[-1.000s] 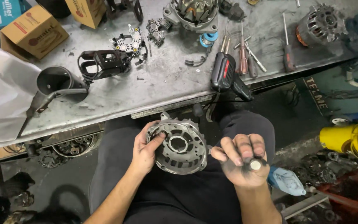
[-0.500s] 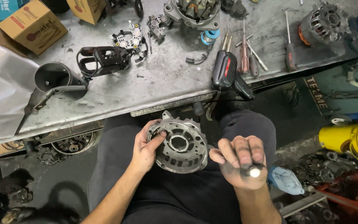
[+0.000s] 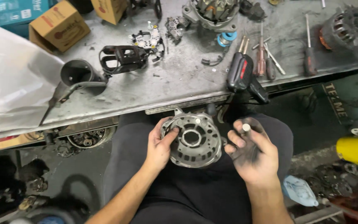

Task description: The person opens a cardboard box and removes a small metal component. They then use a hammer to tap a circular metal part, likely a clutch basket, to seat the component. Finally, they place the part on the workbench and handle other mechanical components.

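Far left, a white plastic sheet (image 3: 11, 79) hangs over the tabletop (image 3: 175, 81) edge. Behind it sits a teal box (image 3: 5, 10), then a brown cardboard box (image 3: 59, 25) w/ a red label, tilted, & another brown box (image 3: 110, 8) at the top edge. Next comes a black round cup part (image 3: 76, 72), then a black bracket (image 3: 123, 58). The tabletop is grey metal, scratched & dirty. Further right lie a black & red tool (image 3: 240, 72), screwdrivers (image 3: 262, 54) w/ red handles side by side, & a round motor part (image 3: 347, 27) at the far right. Floor is dark, w/ a yellow thing (image 3: 357, 150) at the right edge.

Below, over the person's lap in black trousers, the left hand (image 3: 160, 145) has its fingers clamped on the left rim of a round grey metal housing (image 3: 195, 139). Its open face w/ the centre hole points up at the camera, tilted a bit. Just right of it, the right hand (image 3: 253, 155), smudged black, pinches a small silver pin (image 3: 245, 127) in its fingers, the pin standing about upright.
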